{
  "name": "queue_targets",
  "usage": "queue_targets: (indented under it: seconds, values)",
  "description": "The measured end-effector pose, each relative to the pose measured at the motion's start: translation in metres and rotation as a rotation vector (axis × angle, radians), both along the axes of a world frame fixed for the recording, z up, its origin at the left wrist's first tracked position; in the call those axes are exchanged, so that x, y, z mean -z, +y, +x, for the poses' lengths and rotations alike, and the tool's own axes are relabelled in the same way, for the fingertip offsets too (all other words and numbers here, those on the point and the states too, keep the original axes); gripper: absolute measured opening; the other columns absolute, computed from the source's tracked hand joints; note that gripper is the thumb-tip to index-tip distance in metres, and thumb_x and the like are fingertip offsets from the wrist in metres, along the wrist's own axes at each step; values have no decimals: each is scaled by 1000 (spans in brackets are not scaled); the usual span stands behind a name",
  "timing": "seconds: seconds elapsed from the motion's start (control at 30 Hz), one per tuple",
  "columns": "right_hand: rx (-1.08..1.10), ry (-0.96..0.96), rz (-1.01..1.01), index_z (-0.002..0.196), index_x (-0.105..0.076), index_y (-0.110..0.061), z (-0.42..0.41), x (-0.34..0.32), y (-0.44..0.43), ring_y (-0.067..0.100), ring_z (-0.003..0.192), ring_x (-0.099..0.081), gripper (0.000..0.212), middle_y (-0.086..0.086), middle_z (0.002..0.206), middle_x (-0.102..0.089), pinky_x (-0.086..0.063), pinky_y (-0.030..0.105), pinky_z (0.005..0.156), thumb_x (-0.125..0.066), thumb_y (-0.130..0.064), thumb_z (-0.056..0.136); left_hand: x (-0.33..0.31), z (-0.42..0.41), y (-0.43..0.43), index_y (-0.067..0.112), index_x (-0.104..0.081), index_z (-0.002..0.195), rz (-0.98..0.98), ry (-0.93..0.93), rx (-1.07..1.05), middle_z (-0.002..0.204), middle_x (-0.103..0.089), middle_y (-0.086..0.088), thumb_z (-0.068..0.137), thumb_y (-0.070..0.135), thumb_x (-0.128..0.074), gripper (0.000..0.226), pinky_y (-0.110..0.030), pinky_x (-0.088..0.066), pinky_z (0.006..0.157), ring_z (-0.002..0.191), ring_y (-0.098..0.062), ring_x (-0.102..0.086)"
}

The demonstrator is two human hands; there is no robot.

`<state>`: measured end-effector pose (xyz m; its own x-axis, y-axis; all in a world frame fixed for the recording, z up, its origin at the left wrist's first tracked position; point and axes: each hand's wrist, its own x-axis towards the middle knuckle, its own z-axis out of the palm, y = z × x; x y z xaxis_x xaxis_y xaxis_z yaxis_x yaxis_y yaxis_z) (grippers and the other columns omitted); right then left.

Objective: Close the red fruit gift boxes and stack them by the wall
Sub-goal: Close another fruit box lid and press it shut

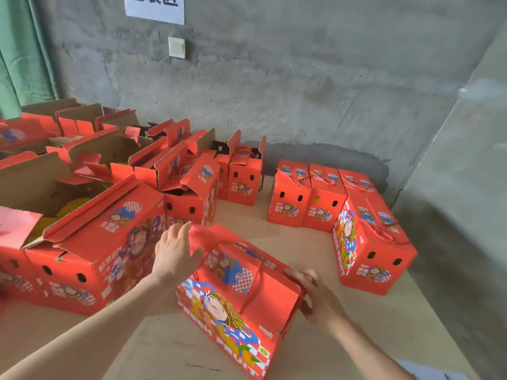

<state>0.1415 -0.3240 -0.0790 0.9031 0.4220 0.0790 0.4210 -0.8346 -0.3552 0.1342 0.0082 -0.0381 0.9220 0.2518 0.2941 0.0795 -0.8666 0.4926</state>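
Closest is a red gift box (241,292), closed and lying askew on the desk (315,352) between both hands. At its far left corner the left hand (175,250) rests with fingers straight and spread. On its right edge the right hand (315,294) curls its fingers over the lid's rim. Right of this box and farther back, closed boxes (323,207) stand in a row along the gray wall (301,78), and one more (370,253) stands nearer. Left of it crowd open boxes (82,242), flaps raised.
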Motion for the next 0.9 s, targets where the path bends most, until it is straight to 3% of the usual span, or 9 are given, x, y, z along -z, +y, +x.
queue_targets:
  seconds: [0.2, 0.3, 0.4, 0.47, 0.53, 0.63, 0.77, 0.83, 0.9]
  values:
    - [188, 31, -179, 134, -22, -66, 8, -17, -82, 12, 111, -54, 85, -20, 142, -22, -42, 21, 81, -47, 1, 89, 14, 11, -54, 17, -61, 125, -4, -25, 381, 130, -55, 0, 84, 45, -67, 51, -26, -30, 104, 121, -19, -47]
    - [197, 61, -159, 138, -44, -44, 20, -45, -101, 13, 124, -48, 81, -11, 148, -35, -40, 24, 98, -37, 18, 85, 18, 12, -68, 14, -59, 126, -114, -5, 417, 127, -51, 0, 81, 45, -69, 56, -16, -30, 97, 112, -11, -45]
    - [341, 21, 182, 114, -66, -5, 26, -73, -88, 25, 117, -57, 29, 12, 128, -61, -44, 33, 96, -44, -17, 99, 23, 11, -72, 13, -56, 127, -237, 62, 394, 125, -43, 1, 82, 39, -70, 54, -25, -33, 102, 119, -15, -41]
    - [281, 197, 155, 111, -60, 5, 21, -79, -58, 34, 116, -55, 64, 20, 124, -59, -42, 43, 100, -41, -53, 95, 29, 7, -76, 15, -56, 127, -322, 77, 370, 124, -39, 3, 83, 35, -70, 51, -33, -35, 105, 122, -17, -39]
    - [192, 283, -29, 108, -65, -6, 10, -75, -25, 26, 113, -56, 67, 8, 122, -62, -43, 36, 95, -45, -66, 86, 31, 5, -80, 16, -55, 128, -387, 83, 345, 127, -38, 3, 84, 32, -69, 50, -33, -35, 105, 122, -16, -39]
    - [115, 162, -58, 100, -63, -9, 6, -71, 7, 24, 108, -57, 31, 6, 117, -63, -43, 31, 86, -63, -37, 87, 29, 4, -82, 14, -53, 130, -432, 110, 326, 134, -36, 1, 86, 29, -67, 48, -23, -32, 100, 116, -7, -36]
    - [166, 133, 396, 87, -65, -9, 0, -98, 20, 18, 101, -61, 4, 4, 108, -68, -47, 31, 88, -65, -13, 87, 33, -6, -86, 14, -53, 129, -461, 69, 313, 132, -36, 4, 91, 27, -61, 40, -18, -28, 96, 118, -7, -37]
    - [-51, 319, 529, 82, -65, -15, -12, -119, 16, 12, 89, -63, 9, 1, 97, -69, -48, 27, 80, -67, -7, 85, 36, -15, -85, 23, -55, 124, -607, 48, 300, 130, -43, 6, 96, 31, -52, 29, -23, -34, 95, 117, -10, -44]
    - [-323, 597, 433, 85, -69, -18, -31, -131, 8, 10, 91, -65, 10, 2, 99, -69, -48, 22, 81, -68, -9, 84, 33, -20, -82, 32, -58, 114, -950, 27, 254, 120, -58, 6, 99, 37, -42, 22, -33, -47, 91, 107, -13, -57]
